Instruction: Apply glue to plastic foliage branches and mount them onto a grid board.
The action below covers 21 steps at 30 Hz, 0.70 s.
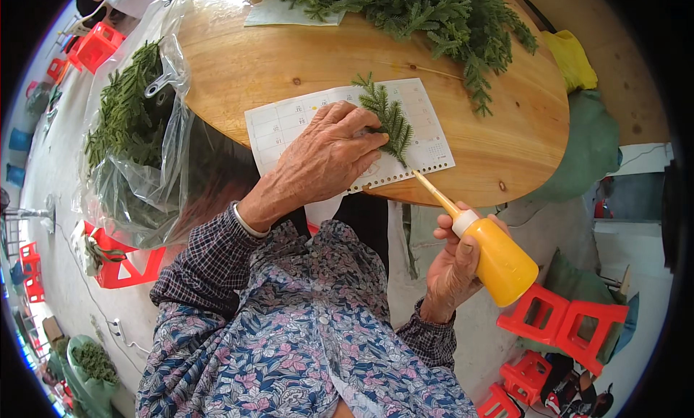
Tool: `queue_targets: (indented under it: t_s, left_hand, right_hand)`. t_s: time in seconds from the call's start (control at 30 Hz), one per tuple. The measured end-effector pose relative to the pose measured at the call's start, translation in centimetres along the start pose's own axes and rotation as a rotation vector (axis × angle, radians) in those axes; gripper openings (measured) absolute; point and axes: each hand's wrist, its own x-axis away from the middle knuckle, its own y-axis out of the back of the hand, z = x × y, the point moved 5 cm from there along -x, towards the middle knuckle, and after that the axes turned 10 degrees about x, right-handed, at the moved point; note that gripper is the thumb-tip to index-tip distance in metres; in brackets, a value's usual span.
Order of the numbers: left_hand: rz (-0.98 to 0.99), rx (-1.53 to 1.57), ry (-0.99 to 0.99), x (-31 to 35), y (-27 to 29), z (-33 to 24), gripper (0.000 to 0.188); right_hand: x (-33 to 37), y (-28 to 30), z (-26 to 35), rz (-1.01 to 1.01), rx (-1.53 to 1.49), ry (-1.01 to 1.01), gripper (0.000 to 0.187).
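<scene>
My left hand (329,147) pinches a small green artificial fir sprig (390,118) over a calendar sheet (278,122) at the table's near edge. The sprig's tip points away from me and its bare stem end toward me. In my right hand (459,263) is a yellow squeeze bottle (499,259) with a white collar and a long thin nozzle (434,192). That nozzle tilts up and left, its tip close to the sprig's stem end; whether they touch I cannot tell.
A heap of green fir sprigs (434,20) lies at the far side of the round wooden table (520,143), beside a pale sheet (293,13). Left of the table stands a clear plastic bag (173,179) of more sprigs. Red stools (538,317) stand at the lower right.
</scene>
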Motion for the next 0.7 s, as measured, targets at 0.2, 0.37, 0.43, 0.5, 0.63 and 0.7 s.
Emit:
queue_targets:
  t_s: [0.2, 0.37, 0.43, 0.5, 0.63, 0.7]
  left_hand:
    - [0.009, 0.010, 0.012, 0.2, -0.1, 0.0, 0.018]
    - [0.016, 0.040, 0.022, -0.1, -0.1, 0.1, 0.019]
    - [0.029, 0.058, 0.032, -0.4, -0.1, 0.2, 0.019]
    - [-0.005, 0.051, 0.016, -0.1, 0.7, 0.6, 0.021]
    - [-0.099, -0.034, -0.008, -0.8, 1.4, 2.1, 0.024]
    - [-0.124, -0.041, -0.037, -1.6, 0.9, 2.7, 0.020]
  right_hand:
    - [0.3, 0.3, 0.1, -0.011, 0.000, -0.007, 0.053]
    - [0.5, 1.1, -0.1, -0.040, -0.018, -0.012, 0.054]
    - [0.6, 1.8, -0.3, -0.071, -0.043, -0.019, 0.054]
    - [0.4, 1.5, -0.5, -0.100, -0.102, -0.020, 0.051]
    - [-0.5, 0.9, -0.7, -0.245, -0.150, -0.055, 0.041]
    - [-1.3, -0.3, -0.2, -0.216, -0.220, -0.041, 0.039]
